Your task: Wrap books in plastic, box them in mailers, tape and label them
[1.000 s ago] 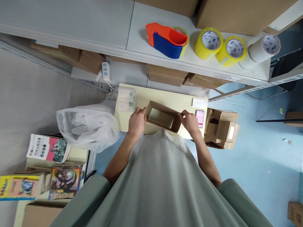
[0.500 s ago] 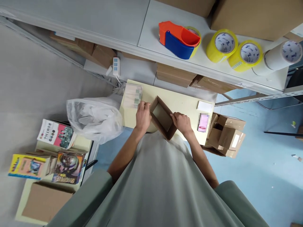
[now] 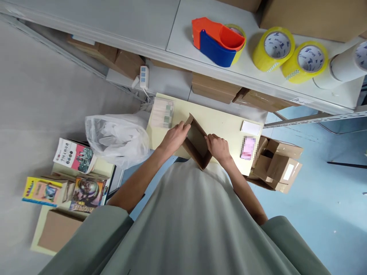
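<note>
A small brown cardboard box, its top uncovered, is held at a slant close to my body, over the front of the pale yellow table. My left hand is closed on its upper left rim, thumb side towards the box. On the opposite rim, the fingers of my right hand are pinched round the cardboard edge. Inside the box only bare cardboard walls show; its lowest corner lies near my shirt. A stack of pale sheets or packets sits on the table beyond my left hand.
A phone and a white box lie at the table's right. Above is a shelf with a tape dispenser and yellow tape rolls. A plastic bag and books are left; cardboard boxes stand right.
The box has turned from nearly level to a steep slant. My left hand has shifted along its rim towards the upper corner, and my right hand has come slightly inward.
</note>
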`<state>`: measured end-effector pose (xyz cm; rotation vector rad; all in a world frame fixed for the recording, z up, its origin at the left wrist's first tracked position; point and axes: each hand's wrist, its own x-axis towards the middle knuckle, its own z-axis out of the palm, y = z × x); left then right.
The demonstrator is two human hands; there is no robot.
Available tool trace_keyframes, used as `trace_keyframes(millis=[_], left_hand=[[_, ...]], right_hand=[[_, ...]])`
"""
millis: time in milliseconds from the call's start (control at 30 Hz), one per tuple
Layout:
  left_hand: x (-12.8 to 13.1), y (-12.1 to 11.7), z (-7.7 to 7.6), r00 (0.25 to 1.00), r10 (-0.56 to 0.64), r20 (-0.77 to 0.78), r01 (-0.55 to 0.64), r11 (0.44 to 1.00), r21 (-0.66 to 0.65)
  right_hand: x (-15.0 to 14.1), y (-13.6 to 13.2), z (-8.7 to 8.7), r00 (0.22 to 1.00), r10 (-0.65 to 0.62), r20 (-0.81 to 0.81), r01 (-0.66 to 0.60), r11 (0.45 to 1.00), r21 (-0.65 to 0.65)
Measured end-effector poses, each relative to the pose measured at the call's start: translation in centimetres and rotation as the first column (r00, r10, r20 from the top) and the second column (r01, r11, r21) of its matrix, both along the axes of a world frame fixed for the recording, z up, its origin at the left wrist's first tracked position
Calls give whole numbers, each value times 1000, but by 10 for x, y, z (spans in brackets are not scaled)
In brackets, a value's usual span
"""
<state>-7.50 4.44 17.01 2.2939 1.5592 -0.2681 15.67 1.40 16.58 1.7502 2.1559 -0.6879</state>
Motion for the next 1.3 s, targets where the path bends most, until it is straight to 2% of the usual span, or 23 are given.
trace_keyframes(millis=[200, 367, 400, 467, 567, 633, 700, 767, 833, 933, 1000, 1067, 1167, 1233, 1300], left_hand=[[-27, -3, -4, 992, 17, 123, -17, 1000, -2], [-28, -15, -20, 970, 25, 240, 11, 989, -149], [-27, -16, -24, 958, 69, 278, -19, 984, -179], [-26, -16, -33, 910, 229, 345, -151, 959, -239], [-32, -14, -43, 799, 474, 371, -387, 876, -287], [-38, -14, -44, 774, 514, 370, -453, 857, -244], [-41, -15, -41, 799, 457, 391, -433, 888, -155], [-39, -18, -35, 839, 344, 421, -360, 932, -44], [-33, -21, -27, 878, 201, 435, -246, 968, 49], [-18, -27, -20, 898, -32, 438, -5, 997, 82], [-6, -32, -18, 874, -158, 460, 152, 987, 50], [7, -34, -18, 839, -236, 490, 248, 968, 42], [32, -28, -15, 819, -255, 514, 229, 967, 114], [50, -17, -13, 832, -220, 509, 165, 975, 151], [66, -2, -14, 859, -185, 477, 143, 982, 123]], right_hand=[[17, 14, 3, 998, 64, 30, -64, 998, 3], [14, 34, 8, 992, 122, 34, -123, 992, 15], [12, 37, 8, 991, 130, 24, -130, 991, 9], [9, 41, 8, 993, 116, -12, -116, 993, -1], [22, 39, 6, 978, -25, -205, 30, 999, 23], [43, 29, 4, 880, -195, -433, 217, 976, 1], [66, 12, 3, 701, -374, -607, 397, 912, -104], [82, -11, 1, 555, -510, -657, 481, 841, -247], [86, -35, 0, 502, -595, -628, 481, 795, -369], [69, -63, 1, 551, -639, -537, 503, 767, -398], [53, -72, 5, 641, -592, -489, 505, 805, -312], [38, -72, 11, 747, -511, -426, 476, 858, -194], [28, -62, 20, 853, -430, -296, 432, 900, -63], [27, -52, 23, 884, -408, -230, 419, 908, -1], [28, -41, 25, 901, -397, -177, 411, 910, 51]])
